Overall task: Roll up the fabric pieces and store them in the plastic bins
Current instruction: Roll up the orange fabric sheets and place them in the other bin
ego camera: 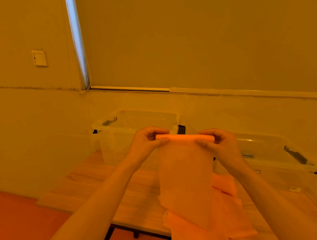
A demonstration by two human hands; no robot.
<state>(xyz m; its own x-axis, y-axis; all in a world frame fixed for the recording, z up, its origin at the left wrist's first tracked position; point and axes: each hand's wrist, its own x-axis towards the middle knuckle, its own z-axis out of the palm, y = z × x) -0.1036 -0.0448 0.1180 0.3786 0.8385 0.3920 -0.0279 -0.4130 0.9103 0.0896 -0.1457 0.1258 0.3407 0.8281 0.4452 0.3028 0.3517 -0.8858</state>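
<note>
**A:** What filled the scene, starting with the biggest things?

**B:** A plain wall and a drawn roller blind (pixel 200 36) took up the upper half, all under a strong orange-yellow light. Below them stood a pale wood-grain table (pixel 93 189). At its far edge sat two clear plastic storage bins with dark latch handles: the left clear bin (pixel 125 136) behind the left hand, and the right clear bin (pixel 277 166) behind the right hand.

**A:** And the cloth?

**B:** One long strip of thin orange fabric (pixel 185 178) was held up in the air above the table, in front of the gap between the bins. Its top edge was wound into a narrow roll, and the rest hung down to the tabletop. Under its lower end lay a loose heap of more orange fabric pieces (pixel 226 209), with one piece drooping over the near table edge.

**A:** How were the hands placed?

**B:** The left hand (pixel 148 140) pinched the roll's left end, thumb beneath and fingers curled over the top. The right hand (pixel 219 145) gripped the right end the same way.

**A:** Anything smaller?

**B:** A pale wall switch (pixel 39 58) was on the left wall.
</note>
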